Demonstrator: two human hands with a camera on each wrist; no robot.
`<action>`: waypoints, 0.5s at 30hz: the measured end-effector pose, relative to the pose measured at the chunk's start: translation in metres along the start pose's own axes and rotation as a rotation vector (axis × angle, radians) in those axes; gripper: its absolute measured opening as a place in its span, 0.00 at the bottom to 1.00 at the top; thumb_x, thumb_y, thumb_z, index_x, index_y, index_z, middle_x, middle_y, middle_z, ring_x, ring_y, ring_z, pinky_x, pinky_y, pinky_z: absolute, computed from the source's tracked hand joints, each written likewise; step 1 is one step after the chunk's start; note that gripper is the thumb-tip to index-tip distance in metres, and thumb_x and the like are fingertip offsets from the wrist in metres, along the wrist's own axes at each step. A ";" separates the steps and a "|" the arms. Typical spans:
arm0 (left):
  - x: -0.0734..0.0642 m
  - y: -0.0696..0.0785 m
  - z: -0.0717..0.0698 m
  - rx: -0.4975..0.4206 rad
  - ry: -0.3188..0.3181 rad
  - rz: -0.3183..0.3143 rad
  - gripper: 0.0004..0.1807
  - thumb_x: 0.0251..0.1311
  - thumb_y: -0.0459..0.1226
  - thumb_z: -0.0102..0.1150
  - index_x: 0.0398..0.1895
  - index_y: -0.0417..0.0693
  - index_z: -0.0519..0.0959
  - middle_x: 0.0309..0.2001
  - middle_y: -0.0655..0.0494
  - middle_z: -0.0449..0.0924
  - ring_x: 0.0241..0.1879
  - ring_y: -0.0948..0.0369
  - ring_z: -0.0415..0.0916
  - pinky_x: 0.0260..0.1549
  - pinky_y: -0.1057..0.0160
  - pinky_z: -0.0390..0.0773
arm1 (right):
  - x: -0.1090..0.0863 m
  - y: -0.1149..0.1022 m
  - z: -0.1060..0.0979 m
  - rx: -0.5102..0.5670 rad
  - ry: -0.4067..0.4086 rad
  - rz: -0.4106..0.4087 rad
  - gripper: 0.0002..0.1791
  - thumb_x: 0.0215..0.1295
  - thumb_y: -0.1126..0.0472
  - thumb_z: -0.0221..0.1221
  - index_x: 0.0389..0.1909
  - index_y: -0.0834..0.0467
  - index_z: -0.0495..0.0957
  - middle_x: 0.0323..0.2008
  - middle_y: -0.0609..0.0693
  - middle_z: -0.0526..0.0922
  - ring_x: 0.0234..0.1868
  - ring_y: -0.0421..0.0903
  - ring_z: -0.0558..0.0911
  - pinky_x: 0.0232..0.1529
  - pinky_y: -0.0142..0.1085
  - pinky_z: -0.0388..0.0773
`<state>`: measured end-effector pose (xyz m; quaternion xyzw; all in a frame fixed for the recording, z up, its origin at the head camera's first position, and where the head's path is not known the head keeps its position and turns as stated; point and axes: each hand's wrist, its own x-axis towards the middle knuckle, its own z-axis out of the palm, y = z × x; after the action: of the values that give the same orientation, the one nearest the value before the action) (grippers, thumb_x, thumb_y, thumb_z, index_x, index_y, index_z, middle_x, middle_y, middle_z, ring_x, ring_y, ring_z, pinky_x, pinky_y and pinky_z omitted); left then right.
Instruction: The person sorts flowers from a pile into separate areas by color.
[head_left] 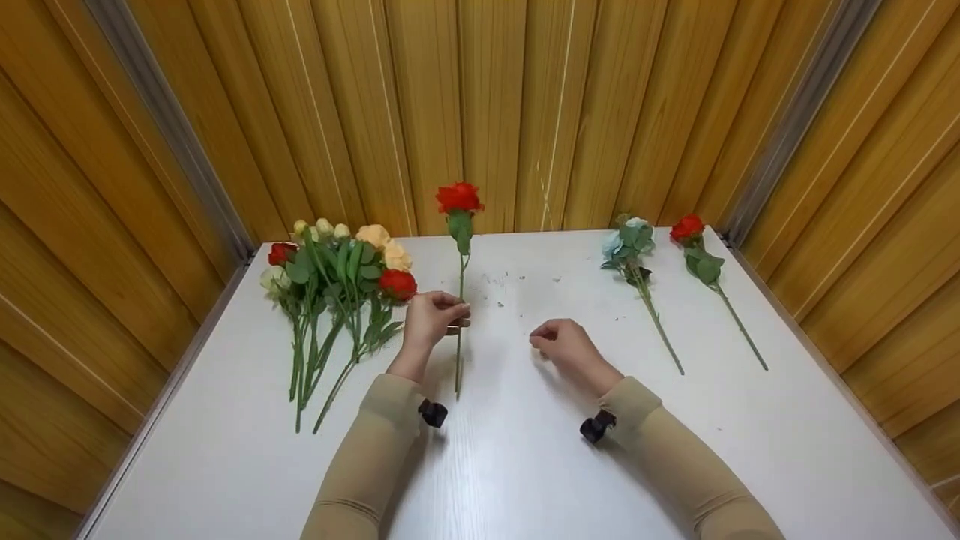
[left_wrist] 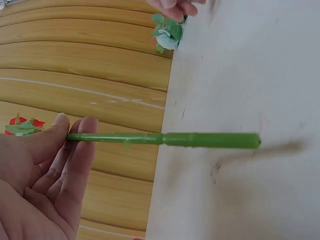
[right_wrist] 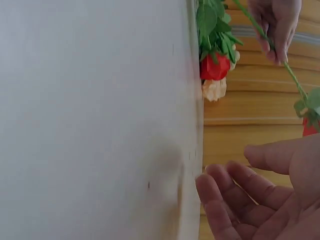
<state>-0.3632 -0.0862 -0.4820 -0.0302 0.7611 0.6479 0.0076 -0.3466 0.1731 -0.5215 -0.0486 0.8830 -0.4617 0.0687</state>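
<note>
My left hand [head_left: 429, 321] pinches the stem of a red artificial rose [head_left: 458, 199] between thumb and fingers. The rose stands nearly upright, bloom at the top, with green leaves just under it. In the left wrist view the bare lower stem [left_wrist: 210, 140] juts out past the fingers, its cut end over the white table. To the right of the rose, my right hand [head_left: 571, 349] hovers above the table, fingers loosely bent. The right wrist view shows nothing between that thumb and the fingers [right_wrist: 245, 182].
On the left of the white table [head_left: 510, 465] lies a bunch of mixed flowers [head_left: 341, 274], red, peach and cream. A pale blue flower [head_left: 634, 244] and another red rose [head_left: 688, 229] lie at the right. Wood-patterned walls [head_left: 487, 112] enclose the back and sides.
</note>
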 end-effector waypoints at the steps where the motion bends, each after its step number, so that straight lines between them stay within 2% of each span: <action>1: 0.000 0.000 0.005 -0.016 -0.008 -0.003 0.05 0.63 0.30 0.69 0.39 0.37 0.86 0.36 0.43 0.90 0.27 0.59 0.88 0.33 0.59 0.89 | -0.001 -0.003 0.007 0.039 -0.020 -0.012 0.12 0.72 0.60 0.62 0.47 0.64 0.85 0.41 0.57 0.89 0.35 0.44 0.85 0.35 0.32 0.80; 5: 0.002 -0.001 0.024 -0.070 -0.035 -0.014 0.05 0.63 0.30 0.69 0.39 0.37 0.85 0.35 0.44 0.90 0.28 0.60 0.88 0.33 0.60 0.89 | -0.004 -0.010 0.032 0.207 -0.099 -0.054 0.16 0.72 0.60 0.62 0.52 0.68 0.84 0.43 0.62 0.90 0.35 0.44 0.89 0.32 0.31 0.82; 8: 0.002 -0.001 0.036 -0.096 -0.044 -0.014 0.05 0.64 0.31 0.69 0.40 0.37 0.85 0.35 0.45 0.90 0.29 0.60 0.88 0.33 0.60 0.89 | -0.008 -0.013 0.050 0.322 -0.121 -0.070 0.18 0.74 0.61 0.61 0.57 0.70 0.81 0.46 0.63 0.90 0.36 0.44 0.90 0.33 0.33 0.84; 12: 0.002 -0.003 0.047 -0.115 -0.043 -0.003 0.05 0.64 0.31 0.69 0.40 0.37 0.85 0.34 0.45 0.90 0.29 0.59 0.89 0.34 0.58 0.90 | -0.010 -0.017 0.068 0.444 -0.046 -0.085 0.16 0.73 0.66 0.61 0.55 0.73 0.79 0.42 0.61 0.90 0.34 0.41 0.89 0.34 0.32 0.85; 15: 0.002 -0.004 0.052 -0.123 -0.037 0.003 0.05 0.64 0.31 0.69 0.40 0.37 0.85 0.34 0.44 0.90 0.29 0.59 0.89 0.35 0.58 0.90 | -0.011 -0.019 0.072 0.492 0.025 -0.092 0.13 0.70 0.70 0.61 0.51 0.74 0.79 0.37 0.58 0.90 0.33 0.41 0.88 0.34 0.30 0.84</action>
<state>-0.3661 -0.0360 -0.4944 -0.0177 0.7194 0.6941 0.0188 -0.3228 0.1052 -0.5455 -0.0650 0.7418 -0.6659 0.0465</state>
